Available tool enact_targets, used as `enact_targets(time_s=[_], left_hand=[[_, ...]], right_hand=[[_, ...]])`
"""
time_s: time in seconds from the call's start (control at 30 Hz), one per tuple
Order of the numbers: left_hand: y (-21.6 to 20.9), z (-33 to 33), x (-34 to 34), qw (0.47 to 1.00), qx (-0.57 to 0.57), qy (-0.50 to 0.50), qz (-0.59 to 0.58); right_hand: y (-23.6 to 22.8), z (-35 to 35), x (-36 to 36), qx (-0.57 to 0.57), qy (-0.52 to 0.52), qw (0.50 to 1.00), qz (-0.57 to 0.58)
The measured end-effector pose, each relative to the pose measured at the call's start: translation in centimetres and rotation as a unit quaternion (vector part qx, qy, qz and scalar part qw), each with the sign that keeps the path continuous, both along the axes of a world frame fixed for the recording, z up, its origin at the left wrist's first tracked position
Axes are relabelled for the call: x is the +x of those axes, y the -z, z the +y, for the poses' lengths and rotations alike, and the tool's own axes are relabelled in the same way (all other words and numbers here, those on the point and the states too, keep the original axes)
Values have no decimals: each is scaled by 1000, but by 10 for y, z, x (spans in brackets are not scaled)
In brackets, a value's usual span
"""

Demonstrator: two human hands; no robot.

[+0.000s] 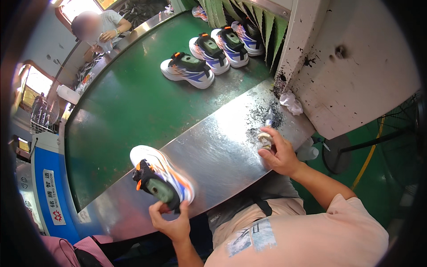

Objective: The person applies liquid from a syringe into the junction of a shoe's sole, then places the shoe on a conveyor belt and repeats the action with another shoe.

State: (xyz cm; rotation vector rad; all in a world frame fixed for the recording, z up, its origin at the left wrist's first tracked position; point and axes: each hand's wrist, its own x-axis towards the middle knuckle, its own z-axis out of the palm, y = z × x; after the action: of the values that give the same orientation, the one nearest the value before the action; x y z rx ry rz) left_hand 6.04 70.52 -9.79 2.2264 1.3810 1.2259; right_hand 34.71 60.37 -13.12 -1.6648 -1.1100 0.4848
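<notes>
My left hand pinches the heel of a sneaker between thumb and fingers. The shoe is white with orange and blue-purple streaks and a black collar; a dark green piece sits in its opening. It rests at the metal edge strip, toe pointing away from me. Farther right, my right hand is closed around a small pale, rounded object, whose kind I cannot make out. A whitish tip shows just beyond it. Black smudges and crumbs lie on the metal around this hand.
Several similar sneakers stand on the green conveyor belt, near a slit green curtain. A crumpled white cloth lies by the stained machine panel. Across the belt sits another person. A white bottle is at far left.
</notes>
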Motion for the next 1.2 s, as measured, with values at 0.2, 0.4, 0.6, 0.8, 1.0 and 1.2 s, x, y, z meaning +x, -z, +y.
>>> enact_targets(time_s=[0.2, 0.4, 0.6, 0.8, 1.0, 1.2], left_hand=[[-99, 72, -12, 902, 107, 323, 265], [-107, 129, 58, 799, -117, 471, 356], [-81, 64, 40, 895, -26, 401, 192], [-51, -21, 33, 935, 75, 316, 141], [-42, -35, 34, 951, 69, 293, 74], [-41, -40, 51, 955, 98, 278, 29]], right_hand=[[-8, -26, 11, 82, -68, 969, 222], [-49, -3, 48, 92, 18, 842, 531], [-53, -13, 48, 27, 45, 937, 347], [-78, -25, 27, -49, -38, 962, 267], [-153, 60, -28, -46, -339, 821, 456], [-163, 120, -73, -210, -415, 730, 500]])
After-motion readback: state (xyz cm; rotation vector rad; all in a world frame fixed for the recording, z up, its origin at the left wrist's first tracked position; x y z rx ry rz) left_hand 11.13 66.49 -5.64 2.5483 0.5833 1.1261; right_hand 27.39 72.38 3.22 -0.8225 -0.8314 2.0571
